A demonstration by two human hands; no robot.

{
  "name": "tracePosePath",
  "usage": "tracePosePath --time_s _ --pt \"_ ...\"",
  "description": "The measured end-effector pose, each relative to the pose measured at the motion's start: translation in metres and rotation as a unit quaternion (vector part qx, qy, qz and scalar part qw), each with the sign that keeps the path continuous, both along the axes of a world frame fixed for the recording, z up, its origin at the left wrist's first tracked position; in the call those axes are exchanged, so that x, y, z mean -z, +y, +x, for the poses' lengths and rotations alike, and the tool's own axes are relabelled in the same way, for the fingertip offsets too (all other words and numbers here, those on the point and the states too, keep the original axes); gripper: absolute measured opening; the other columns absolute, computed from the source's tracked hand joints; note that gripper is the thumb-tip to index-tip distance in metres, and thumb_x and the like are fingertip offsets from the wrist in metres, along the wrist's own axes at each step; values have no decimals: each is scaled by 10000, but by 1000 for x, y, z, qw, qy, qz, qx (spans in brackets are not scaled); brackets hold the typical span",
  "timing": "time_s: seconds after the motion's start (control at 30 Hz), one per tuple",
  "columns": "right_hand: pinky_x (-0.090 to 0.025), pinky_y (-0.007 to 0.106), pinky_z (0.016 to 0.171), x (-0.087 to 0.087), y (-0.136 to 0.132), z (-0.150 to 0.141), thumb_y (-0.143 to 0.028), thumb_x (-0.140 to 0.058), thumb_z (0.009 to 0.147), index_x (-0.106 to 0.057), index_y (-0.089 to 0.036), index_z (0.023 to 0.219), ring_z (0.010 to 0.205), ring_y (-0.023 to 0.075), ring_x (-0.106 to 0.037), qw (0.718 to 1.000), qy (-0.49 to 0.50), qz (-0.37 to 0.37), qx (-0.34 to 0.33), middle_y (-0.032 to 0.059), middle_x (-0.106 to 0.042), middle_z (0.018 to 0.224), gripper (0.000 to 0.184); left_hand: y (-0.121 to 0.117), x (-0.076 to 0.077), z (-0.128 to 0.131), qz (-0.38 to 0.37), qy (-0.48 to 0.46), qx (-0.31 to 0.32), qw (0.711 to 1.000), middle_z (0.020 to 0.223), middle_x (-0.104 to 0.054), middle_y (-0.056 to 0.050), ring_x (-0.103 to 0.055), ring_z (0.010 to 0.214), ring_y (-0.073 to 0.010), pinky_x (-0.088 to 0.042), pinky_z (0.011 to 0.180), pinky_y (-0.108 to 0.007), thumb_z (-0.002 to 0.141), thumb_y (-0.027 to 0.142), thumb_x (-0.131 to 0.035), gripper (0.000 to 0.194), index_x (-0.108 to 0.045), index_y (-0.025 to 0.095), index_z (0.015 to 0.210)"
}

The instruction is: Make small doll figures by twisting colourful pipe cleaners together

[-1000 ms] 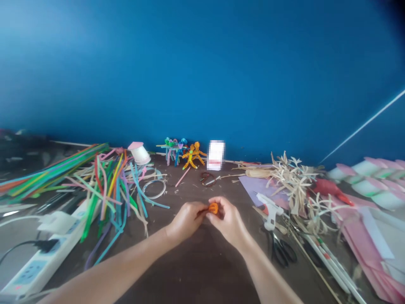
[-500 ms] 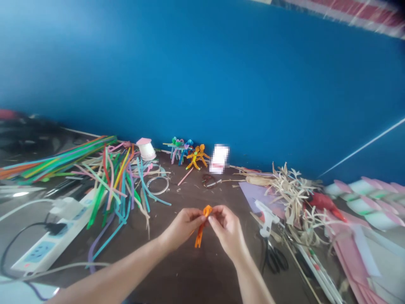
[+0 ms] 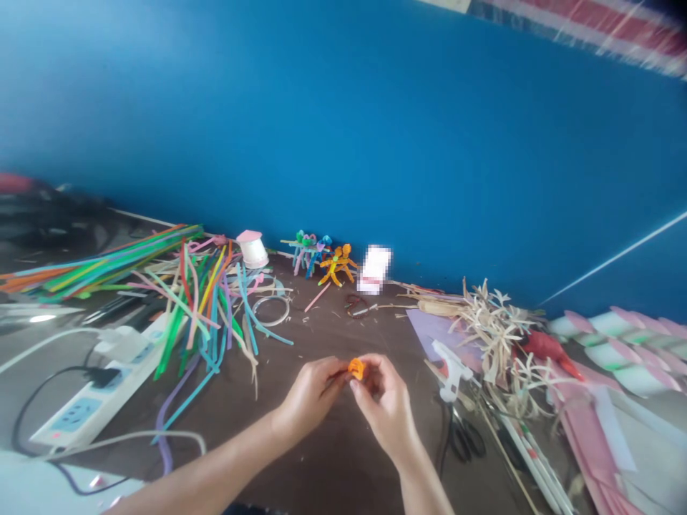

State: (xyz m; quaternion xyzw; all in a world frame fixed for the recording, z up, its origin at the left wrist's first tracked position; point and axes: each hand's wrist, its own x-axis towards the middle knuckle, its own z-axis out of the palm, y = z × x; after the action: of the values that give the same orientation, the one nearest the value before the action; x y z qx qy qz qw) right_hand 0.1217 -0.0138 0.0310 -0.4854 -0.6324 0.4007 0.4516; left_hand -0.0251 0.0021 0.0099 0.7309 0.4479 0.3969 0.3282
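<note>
An orange pipe-cleaner piece, bent into a small curl, is held above the dark table between both hands. My left hand is closed on its left side and hides the rest of its length. From the right, the thumb and fingers of my right hand pinch the curl. Beyond the hands, small figures stand by the wall: an orange and yellow one and a blue, green and purple group.
Loose coloured pipe cleaners and a power strip lie at left. A pink-topped white cup stands behind. To the right are a white glue gun, black-handled scissors, pale dried-looking flowers and pink paper.
The orange piece has been turned: its hanging strands no longer show below, and its curled end faces me. My left hand has closed further around it.
</note>
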Motion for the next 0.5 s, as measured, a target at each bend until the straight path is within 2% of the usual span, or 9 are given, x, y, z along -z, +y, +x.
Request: tracePosePath --time_s 0.07,0.17,0.23,0.37,0.5 --pt "-407 202 539 -7 -5 3 -197 -563 754 -510 -186 998 571 89 -478 1000 1 6 -3 10 -557 796 249 -1 0 -2 26 10 1 1000 670 -591 -32 -526 601 -114 -381 559 -196 854 241 -428 222 -618 132 820" --pt "-375 188 500 -17 -10 7 -240 -564 770 -557 -171 857 538 76 -449 1000 21 -12 1 -4 -531 706 111 -4 -2 -5 58 12 7 998 720 -615 -49 -554 644 -125 -415 592 -208 858 210 -419 205 -612 141 843" --pt "-323 178 435 -18 -12 7 -290 -558 783 -572 -159 781 470 58 -399 997 48 -56 0 -24 -488 615 131 -5 -4 -6 84 11 7 996 771 -634 -63 -577 693 -135 -441 629 -219 851 181 -427 186 -609 145 869" --pt "-208 165 347 -4 -15 -1 -376 -565 773 -578 -153 766 370 17 -265 974 157 -165 -15 -63 -400 547 223 -6 -3 -7 151 19 7 988 823 -648 -81 -598 742 -143 -472 665 -230 833 140 -450 170 -607 136 895" --pt "-188 160 335 7 -18 -7 -392 -608 736 -557 -151 708 352 6 -228 955 226 -190 8 -81 -367 516 248 -7 0 -7 183 35 12 983 826 -651 -84 -602 745 -144 -483 661 -232 828 124 -454 173 -606 129 910"
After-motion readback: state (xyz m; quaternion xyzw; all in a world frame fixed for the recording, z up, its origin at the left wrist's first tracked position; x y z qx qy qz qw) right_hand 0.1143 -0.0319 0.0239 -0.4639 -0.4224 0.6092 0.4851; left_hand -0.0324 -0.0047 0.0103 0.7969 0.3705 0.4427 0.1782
